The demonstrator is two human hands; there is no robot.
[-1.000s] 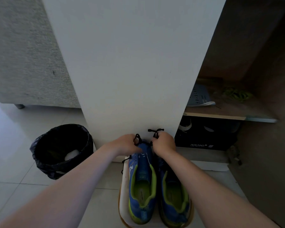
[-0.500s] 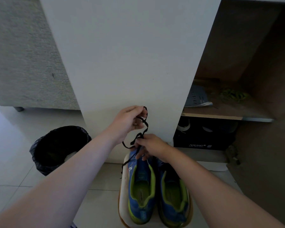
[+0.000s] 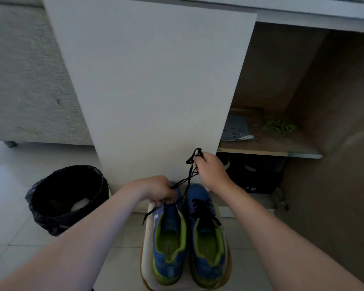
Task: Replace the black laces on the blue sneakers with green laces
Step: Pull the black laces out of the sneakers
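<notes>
Looking down, we see the right hand point(image 3: 212, 172) raised, its fingers closed around the black lace point(image 3: 189, 177), which runs down to the left sneaker point(image 3: 169, 234). The left hand point(image 3: 156, 191) has its fingers curled on the front of this sneaker, we think to keep it down while the lace is drawn out. The right sneaker point(image 3: 206, 238) is still laced in black. The green laces point(image 3: 280, 126) lie on the shelf point(image 3: 267, 147), well apart, ready for later.
</notes>
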